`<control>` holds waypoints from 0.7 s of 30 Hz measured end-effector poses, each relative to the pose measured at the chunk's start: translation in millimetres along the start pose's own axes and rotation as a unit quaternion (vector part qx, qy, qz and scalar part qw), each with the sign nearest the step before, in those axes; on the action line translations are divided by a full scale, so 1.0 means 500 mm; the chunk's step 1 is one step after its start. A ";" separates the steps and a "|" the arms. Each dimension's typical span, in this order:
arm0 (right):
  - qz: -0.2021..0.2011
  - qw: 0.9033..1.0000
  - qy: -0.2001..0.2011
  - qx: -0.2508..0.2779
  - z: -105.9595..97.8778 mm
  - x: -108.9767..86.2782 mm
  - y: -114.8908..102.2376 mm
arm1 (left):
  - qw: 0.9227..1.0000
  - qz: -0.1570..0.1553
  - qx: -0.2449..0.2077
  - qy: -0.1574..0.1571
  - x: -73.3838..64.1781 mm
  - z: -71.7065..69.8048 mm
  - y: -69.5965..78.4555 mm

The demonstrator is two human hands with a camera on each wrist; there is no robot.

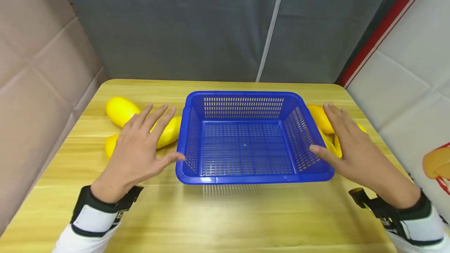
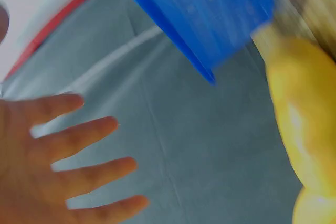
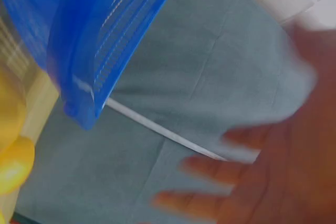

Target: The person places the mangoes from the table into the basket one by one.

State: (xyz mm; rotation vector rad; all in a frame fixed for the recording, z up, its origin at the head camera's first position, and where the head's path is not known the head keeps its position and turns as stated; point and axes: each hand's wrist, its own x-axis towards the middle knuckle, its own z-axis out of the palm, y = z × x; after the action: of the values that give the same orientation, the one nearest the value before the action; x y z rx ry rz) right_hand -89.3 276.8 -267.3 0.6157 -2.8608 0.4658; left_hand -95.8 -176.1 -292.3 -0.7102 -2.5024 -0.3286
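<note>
The rectangular blue plastic basket [image 1: 246, 179] runs lengthwise left to right, mouth up; left hand [image 1: 138, 153] and right hand [image 1: 353, 151] flank it, fingers apart.

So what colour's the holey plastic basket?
The holey plastic basket is blue, clearest in the head view.

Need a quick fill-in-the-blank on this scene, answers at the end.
1. The basket is ____ in color.
2. In the head view, yellow items lie to the left and ____ of it.
3. The left hand and right hand both hold ____.

Missing words: blue; right; nothing.
</note>
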 end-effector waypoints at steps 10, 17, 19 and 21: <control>0.126 0.990 -0.055 -0.030 0.011 0.036 0.068 | 0.993 -0.107 0.033 0.018 0.002 -0.006 -0.049; 0.154 0.982 -0.112 0.012 0.028 0.049 0.094 | 0.987 -0.135 0.034 -0.082 0.003 0.007 -0.072; 0.161 0.978 -0.131 0.022 0.034 0.057 0.096 | 0.983 -0.143 0.030 -0.113 0.003 0.013 -0.077; 0.161 0.976 -0.143 0.029 0.039 0.066 0.097 | 0.979 -0.147 0.034 -0.139 0.006 0.017 -0.081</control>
State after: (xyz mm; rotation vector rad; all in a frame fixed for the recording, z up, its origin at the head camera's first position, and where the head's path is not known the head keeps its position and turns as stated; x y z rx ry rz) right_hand -141.8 299.8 -290.4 0.2408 -3.2502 0.5471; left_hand -123.6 -205.5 -301.3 -0.3778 -2.8767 -0.2607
